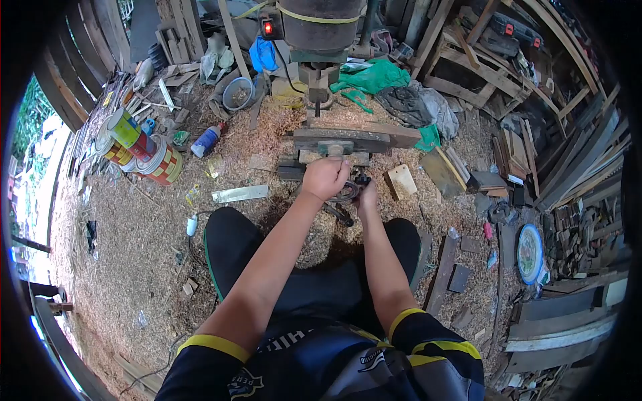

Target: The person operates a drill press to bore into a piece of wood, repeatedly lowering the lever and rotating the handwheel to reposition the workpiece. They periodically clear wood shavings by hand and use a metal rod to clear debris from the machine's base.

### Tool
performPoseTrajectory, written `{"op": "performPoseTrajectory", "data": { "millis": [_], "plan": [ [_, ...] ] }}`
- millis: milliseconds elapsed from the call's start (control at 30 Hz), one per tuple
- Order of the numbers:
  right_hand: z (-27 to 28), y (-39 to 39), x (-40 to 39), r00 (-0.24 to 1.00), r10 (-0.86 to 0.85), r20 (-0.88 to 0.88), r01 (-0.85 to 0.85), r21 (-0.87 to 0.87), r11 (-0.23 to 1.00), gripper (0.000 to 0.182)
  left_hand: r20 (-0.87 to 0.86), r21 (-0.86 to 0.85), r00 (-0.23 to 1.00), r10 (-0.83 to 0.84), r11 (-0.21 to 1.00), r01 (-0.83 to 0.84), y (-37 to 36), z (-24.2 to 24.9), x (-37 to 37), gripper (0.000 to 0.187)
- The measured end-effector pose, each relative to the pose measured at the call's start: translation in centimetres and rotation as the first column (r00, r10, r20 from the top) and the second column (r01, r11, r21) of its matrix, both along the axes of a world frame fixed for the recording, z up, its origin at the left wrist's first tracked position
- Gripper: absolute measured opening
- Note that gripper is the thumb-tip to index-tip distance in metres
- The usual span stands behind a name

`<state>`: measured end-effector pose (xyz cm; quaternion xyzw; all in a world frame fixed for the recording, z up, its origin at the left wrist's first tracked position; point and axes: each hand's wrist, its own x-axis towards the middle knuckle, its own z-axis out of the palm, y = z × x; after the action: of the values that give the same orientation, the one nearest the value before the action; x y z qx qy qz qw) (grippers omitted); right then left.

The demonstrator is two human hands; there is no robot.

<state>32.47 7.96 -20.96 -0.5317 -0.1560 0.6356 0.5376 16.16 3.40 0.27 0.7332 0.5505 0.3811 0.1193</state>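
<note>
In front of me stands a drilling machine with a dark motor housing point(317, 30) and a downward-pointing bit point(317, 103). Below the bit, a long wooden board point(374, 137) lies across a metal vise point(334, 148). My left hand point(326, 178) is closed at the vise's near side, its thumb towards the board; what its fingers grip is hidden. Lower and to the right, my right hand point(367, 196) is closed at the right side of a dark handwheel point(346, 193). My wrist and fingers partly cover the wheel.
Wood shavings cover the ground. A pale wood block point(401, 182) lies right of my hands, and a metal strip point(241, 194) lies left. Paint cans point(160, 164) and a blue bottle point(206, 140) stand farther left. Scrap boards point(588, 160) are piled at right.
</note>
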Motion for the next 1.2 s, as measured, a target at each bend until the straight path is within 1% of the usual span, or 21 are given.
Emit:
{"op": "performPoseTrajectory", "data": {
  "millis": [67, 100, 167, 200, 267, 300, 400, 467, 600, 667, 700, 767, 800, 867, 900, 967, 1000, 1067, 1100, 1167, 1200],
  "plan": [
    [2.5, -0.8, 0.2, 0.992, 0.122, 0.035, -0.120, -0.063, 0.991, 0.064, -0.009, 0.028, 1.000, 0.000, 1.000, 0.001, 0.1, -0.2, -0.1, 0.037],
    [4.0, -1.3, -0.2, 0.992, 0.124, 0.035, -0.122, -0.064, 0.990, 0.064, -0.009, 0.027, 1.000, 0.002, 1.000, -0.002, 0.1, -0.2, -0.1, 0.037],
    [6.3, -2.5, -1.4, 0.989, -0.150, 0.002, 0.150, -0.013, 0.989, 0.063, -0.010, 0.020, 1.000, 0.004, 1.000, -0.004, 0.0, 0.1, 0.0, 0.037],
    [5.9, -2.4, -1.7, 0.989, -0.150, 0.002, 0.150, -0.013, 0.989, 0.063, -0.010, 0.020, 1.000, 0.004, 1.000, -0.004, 0.0, 0.0, -0.1, 0.037],
    [5.0, -2.1, -2.0, 0.926, -0.219, 0.307, 0.164, 0.193, 0.967, 0.063, -0.022, 0.026, 1.000, -0.005, 1.000, 0.006, 0.1, -0.1, -0.1, 0.036],
    [5.5, -2.2, -2.0, 0.926, -0.220, 0.306, 0.166, 0.194, 0.967, 0.063, -0.022, 0.027, 1.000, -0.007, 1.000, 0.007, 0.2, -0.2, 0.0, 0.036],
    [6.8, -2.6, -2.2, 0.945, -0.134, 0.299, 0.091, 0.151, 0.984, 0.058, -0.021, 0.018, 1.000, -0.006, 1.000, 0.006, 0.2, -0.4, -0.1, 0.036],
    [7.6, -2.6, -2.4, 0.986, -0.146, 0.077, 0.144, 0.032, 0.989, 0.056, -0.016, 0.015, 1.000, -0.016, 1.000, 0.017, 0.3, -0.5, -0.2, 0.036],
    [6.0, -2.5, -2.2, 0.990, -0.121, 0.078, 0.115, 0.085, 0.990, 0.059, -0.015, 0.013, 1.000, -0.020, 1.000, 0.020, 0.3, -0.5, -0.1, 0.036],
    [6.1, -2.6, -2.4, 0.928, -0.054, 0.368, 0.040, 0.046, 0.998, 0.066, -0.022, -0.004, 1.000, -0.002, 1.000, 0.002, 0.4, -0.7, -0.1, 0.037],
    [6.8, -2.7, -2.4, 0.928, -0.054, 0.368, 0.040, 0.046, 0.998, 0.066, -0.022, -0.003, 1.000, -0.001, 1.000, 0.001, 0.3, -0.6, -0.2, 0.037],
    [9.0, -3.1, -2.1, 0.960, 0.029, 0.277, -0.016, -0.048, 0.999, 0.066, -0.020, 0.002, 1.000, -0.007, 1.000, 0.007, 0.1, -0.2, -0.2, 0.037],
    [8.5, -3.0, -1.9, 0.960, 0.029, 0.278, -0.017, -0.047, 0.999, 0.066, -0.019, 0.002, 1.000, -0.006, 1.000, 0.006, 0.2, -0.3, -0.1, 0.037],
    [7.6, -2.9, -1.8, 0.994, 0.057, 0.094, -0.058, 0.009, 0.998, 0.065, -0.022, 0.012, 1.000, 0.001, 1.000, 0.000, 0.2, -0.5, -0.1, 0.036],
    [6.6, -2.4, -2.1, 0.994, 0.059, 0.094, -0.060, 0.008, 0.998, 0.065, -0.022, 0.011, 1.000, 0.002, 1.000, -0.002, 0.2, -0.4, -0.1, 0.036],
    [5.0, -1.5, -3.1, 0.955, -0.285, 0.085, 0.280, 0.062, 0.958, 0.067, -0.038, 0.031, 0.999, 0.010, 0.999, -0.009, 0.2, -0.4, -0.1, 0.040],
    [5.5, -1.9, -3.3, 0.955, -0.286, 0.085, 0.281, 0.060, 0.958, 0.067, -0.039, 0.029, 0.999, 0.010, 1.000, -0.009, 0.2, -0.4, -0.1, 0.040],
    [7.0, -2.8, -3.4, 0.895, -0.314, 0.316, 0.262, 0.197, 0.945, 0.065, -0.017, 0.038, 1.000, 0.007, 0.999, -0.006, 0.3, -0.5, 0.0, 0.040],
    [6.9, -2.8, -3.0, 0.895, -0.315, 0.316, 0.263, 0.197, 0.944, 0.065, -0.017, 0.039, 1.000, 0.006, 0.999, -0.005, 0.3, -0.6, 0.0, 0.040],
    [6.7, -2.9, -2.0, 0.973, -0.113, 0.199, 0.095, 0.098, 0.991, 0.061, -0.011, 0.046, 1.000, 0.005, 0.999, -0.005, 0.3, -0.7, 0.0, 0.040],
    [6.4, -2.9, -1.8, 0.974, -0.112, 0.198, 0.094, 0.097, 0.991, 0.061, -0.012, 0.045, 1.000, 0.006, 0.999, -0.005, 0.2, -0.7, -0.1, 0.040]
  ]
}}
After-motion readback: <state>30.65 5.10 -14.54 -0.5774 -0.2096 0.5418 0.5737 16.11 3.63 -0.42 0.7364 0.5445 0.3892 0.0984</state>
